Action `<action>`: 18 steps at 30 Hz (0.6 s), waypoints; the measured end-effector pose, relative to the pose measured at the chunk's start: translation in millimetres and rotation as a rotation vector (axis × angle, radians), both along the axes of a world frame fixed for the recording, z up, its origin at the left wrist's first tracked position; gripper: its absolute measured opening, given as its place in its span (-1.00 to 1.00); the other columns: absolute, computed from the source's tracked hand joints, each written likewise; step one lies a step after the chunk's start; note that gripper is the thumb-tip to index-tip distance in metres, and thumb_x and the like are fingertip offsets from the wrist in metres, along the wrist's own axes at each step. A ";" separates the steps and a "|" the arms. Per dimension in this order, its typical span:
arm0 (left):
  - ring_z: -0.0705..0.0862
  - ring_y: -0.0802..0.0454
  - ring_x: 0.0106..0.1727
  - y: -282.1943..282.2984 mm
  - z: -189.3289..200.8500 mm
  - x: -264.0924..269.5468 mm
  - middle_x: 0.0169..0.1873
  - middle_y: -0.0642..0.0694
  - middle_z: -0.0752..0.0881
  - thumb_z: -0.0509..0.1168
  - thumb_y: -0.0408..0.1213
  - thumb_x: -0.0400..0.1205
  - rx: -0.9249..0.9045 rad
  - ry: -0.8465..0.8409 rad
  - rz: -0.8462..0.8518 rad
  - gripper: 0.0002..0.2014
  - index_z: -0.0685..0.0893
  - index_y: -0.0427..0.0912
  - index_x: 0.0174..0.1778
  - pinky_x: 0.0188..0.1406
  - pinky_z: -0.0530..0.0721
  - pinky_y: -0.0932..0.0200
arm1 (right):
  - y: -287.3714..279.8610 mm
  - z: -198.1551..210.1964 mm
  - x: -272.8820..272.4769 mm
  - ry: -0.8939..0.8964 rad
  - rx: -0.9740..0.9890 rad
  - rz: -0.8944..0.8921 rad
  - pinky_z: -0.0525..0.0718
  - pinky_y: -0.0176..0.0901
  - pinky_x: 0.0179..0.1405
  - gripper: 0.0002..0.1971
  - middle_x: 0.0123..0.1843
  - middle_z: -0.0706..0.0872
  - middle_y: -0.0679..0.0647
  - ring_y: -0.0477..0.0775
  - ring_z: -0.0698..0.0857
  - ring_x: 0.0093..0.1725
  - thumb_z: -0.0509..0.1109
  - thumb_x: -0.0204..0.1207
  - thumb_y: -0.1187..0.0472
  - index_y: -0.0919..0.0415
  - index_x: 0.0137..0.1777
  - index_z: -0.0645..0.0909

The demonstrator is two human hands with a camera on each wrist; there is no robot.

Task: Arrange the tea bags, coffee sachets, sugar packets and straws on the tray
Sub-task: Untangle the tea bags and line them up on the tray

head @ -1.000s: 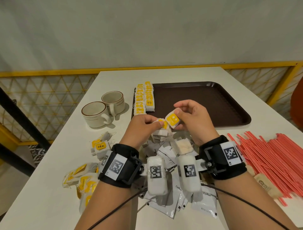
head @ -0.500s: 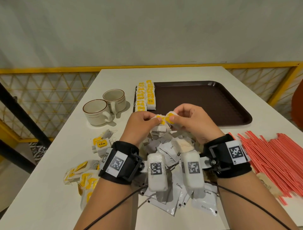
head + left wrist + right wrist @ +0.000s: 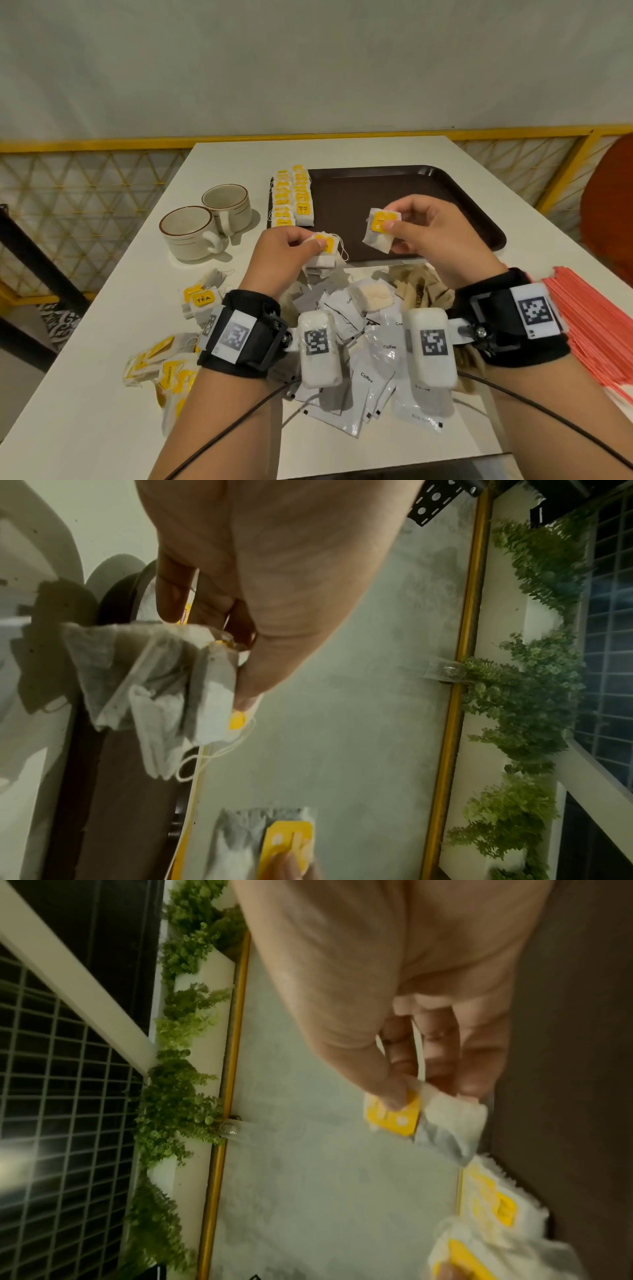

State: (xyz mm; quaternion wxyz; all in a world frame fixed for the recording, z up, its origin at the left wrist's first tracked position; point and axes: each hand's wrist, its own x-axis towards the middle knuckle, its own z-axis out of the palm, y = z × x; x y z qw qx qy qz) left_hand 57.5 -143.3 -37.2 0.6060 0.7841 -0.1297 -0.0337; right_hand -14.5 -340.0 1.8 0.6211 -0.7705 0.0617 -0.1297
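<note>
Right hand pinches one tea bag, left hand pinches a bunch; dangling strings may snag, dragging bags out of line.

Count on the table: two cups, one tray.
Two rows of tea bags on it; straws and coffee sachets too heaped to count.

Two empty cream cups with brown rims, touching, handles toward the viewer, on white table, yellow lattice railing behind, trailing green foliage along wall ledge
</note>
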 end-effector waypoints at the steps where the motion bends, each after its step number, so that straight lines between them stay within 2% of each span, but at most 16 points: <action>1: 0.70 0.05 -0.12 -0.2 0.7 -1.2 -0.27 0.03 0.78 0.43 -0.25 0.56 -0.006 -0.002 -0.013 -0.90 0.81 -0.13 -0.24 -0.04 0.62 0.17 | -0.4 1.0 -2.9 0.010 -0.015 0.020 0.71 -0.17 -0.18 -0.88 -0.16 0.77 0.03 -0.03 0.74 -0.15 0.45 0.53 0.33 0.08 -0.10 0.70; 6: 0.69 0.09 -0.18 -1.7 1.4 -4.0 -0.30 0.03 0.77 0.42 -0.25 0.58 -0.015 -0.027 -0.032 -0.89 0.80 -0.10 -0.24 -0.20 0.60 0.27 | -0.6 8.2 -10.4 -0.030 -0.090 0.062 0.70 -0.22 -0.21 -0.90 -0.20 0.75 0.10 -0.03 0.70 -0.17 0.49 0.48 0.32 0.10 -0.16 0.72; 9: 0.67 0.12 -0.20 -1.4 1.5 -4.2 -0.32 0.07 0.75 0.41 -0.25 0.58 -0.006 -0.025 -0.035 -0.89 0.79 -0.09 -0.25 -0.25 0.57 0.32 | -0.7 14.8 -14.0 -0.048 -0.164 0.086 0.69 -0.18 -0.19 -0.94 -0.12 0.80 0.12 -0.02 0.71 -0.12 0.52 0.45 0.25 0.06 -0.18 0.74; 11: 0.69 0.09 -0.16 -1.4 1.3 -3.2 -0.30 0.04 0.77 0.41 -0.25 0.58 -0.011 -0.025 -0.040 -0.88 0.79 -0.07 -0.26 -0.19 0.57 0.28 | -0.2 16.3 -16.1 -0.045 -0.113 0.130 0.67 -0.22 -0.20 -0.96 -0.12 0.81 0.06 -0.03 0.71 -0.11 0.52 0.43 0.23 0.07 -0.18 0.74; 14: 0.72 0.04 -0.12 -1.8 0.9 -3.2 -0.23 -0.03 0.80 0.41 -0.27 0.59 -0.013 -0.019 -0.050 -0.89 0.80 -0.08 -0.25 -0.21 0.62 0.28 | -2.0 13.3 -14.0 -0.081 -0.068 0.047 0.63 -0.24 -0.21 -0.96 -0.17 0.79 0.07 -0.06 0.69 -0.18 0.50 0.45 0.28 0.13 -0.17 0.71; 18: 0.71 0.03 -0.19 -2.4 0.8 -3.0 -0.23 -0.08 0.80 0.39 -0.28 0.60 -0.016 -0.045 -0.056 -0.87 0.80 -0.09 -0.25 -0.33 0.65 0.36 | 0.8 12.0 -15.6 0.024 0.131 0.214 0.68 -0.29 -0.31 -0.90 -0.30 0.77 0.11 -0.05 0.70 -0.35 0.47 0.38 0.30 0.27 -0.14 0.65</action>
